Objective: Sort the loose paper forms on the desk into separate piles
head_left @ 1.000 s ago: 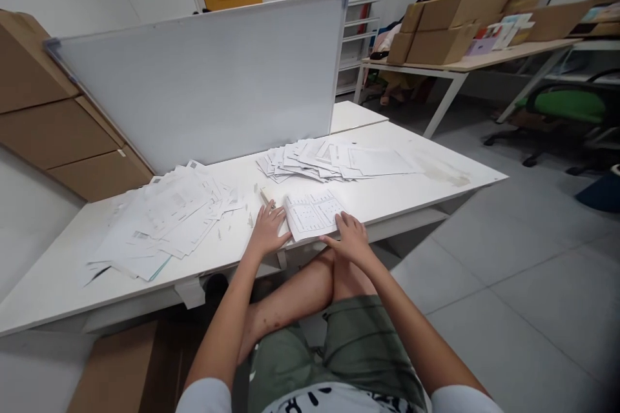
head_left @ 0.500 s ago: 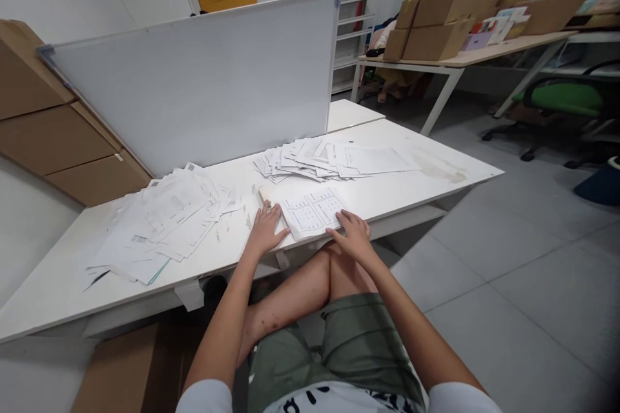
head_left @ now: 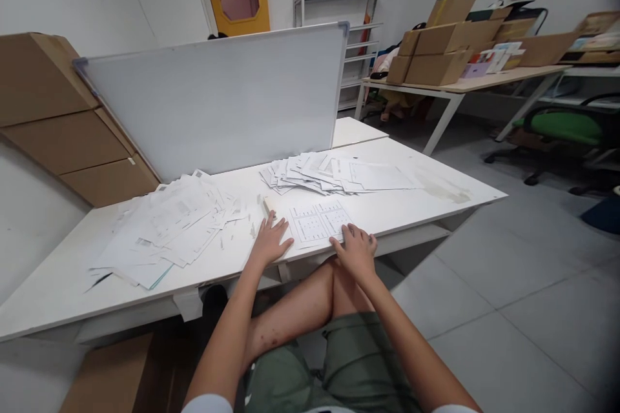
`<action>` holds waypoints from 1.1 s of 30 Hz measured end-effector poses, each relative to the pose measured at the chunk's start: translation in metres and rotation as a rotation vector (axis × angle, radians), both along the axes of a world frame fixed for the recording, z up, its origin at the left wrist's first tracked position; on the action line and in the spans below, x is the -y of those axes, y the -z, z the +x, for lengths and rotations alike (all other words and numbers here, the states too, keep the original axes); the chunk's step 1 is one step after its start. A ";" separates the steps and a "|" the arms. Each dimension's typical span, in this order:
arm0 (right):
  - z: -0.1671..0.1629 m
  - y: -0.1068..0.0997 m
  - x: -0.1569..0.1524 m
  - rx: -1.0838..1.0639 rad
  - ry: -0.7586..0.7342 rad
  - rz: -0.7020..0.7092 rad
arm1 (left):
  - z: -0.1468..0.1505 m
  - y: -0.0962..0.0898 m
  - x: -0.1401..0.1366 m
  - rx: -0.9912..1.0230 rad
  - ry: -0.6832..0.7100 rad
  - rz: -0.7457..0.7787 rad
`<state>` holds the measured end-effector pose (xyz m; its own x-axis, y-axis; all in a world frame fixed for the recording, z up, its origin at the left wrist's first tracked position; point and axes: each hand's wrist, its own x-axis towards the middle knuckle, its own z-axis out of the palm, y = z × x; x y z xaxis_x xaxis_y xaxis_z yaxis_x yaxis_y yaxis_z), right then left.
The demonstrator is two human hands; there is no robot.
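Two hands flat on a printed sheet at the near edge of a long white table (head_left: 436,188)

A large white rectangular whiteboard (head_left: 217,97) stands tilted along the table's far edge, with flat brown cardboard boxes (head_left: 53,122) leaning against the wall to its left; a wide loose heap of white printed papers (head_left: 169,226) covers the table's left part, and a smaller fanned heap of white papers (head_left: 334,171) lies towards the right, near the board; between the two heaps, at the near edge, lies a single white sheet printed with grids of dots (head_left: 317,222); the left hand (head_left: 269,242) rests open, fingers spread, palm down on the sheet's left edge; the right hand (head_left: 357,246) lies open with fingers slightly curled on its near right corner; neither grips anything; a thin pale stick-like thing (head_left: 266,207), too small to identify, lies just beyond the left fingertips.
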<state>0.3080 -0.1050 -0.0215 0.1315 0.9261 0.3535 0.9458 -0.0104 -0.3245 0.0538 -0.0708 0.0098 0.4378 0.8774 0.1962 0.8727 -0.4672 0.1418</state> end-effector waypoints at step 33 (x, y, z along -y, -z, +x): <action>0.020 0.022 0.022 0.025 -0.316 0.207 | 0.002 -0.005 0.006 0.062 -0.025 -0.007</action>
<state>0.3279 -0.1266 -0.0437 -0.1600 0.8281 0.5372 0.8997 0.3462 -0.2657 0.0561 -0.0772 0.0148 0.4031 0.8893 0.2160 0.8735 -0.4443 0.1988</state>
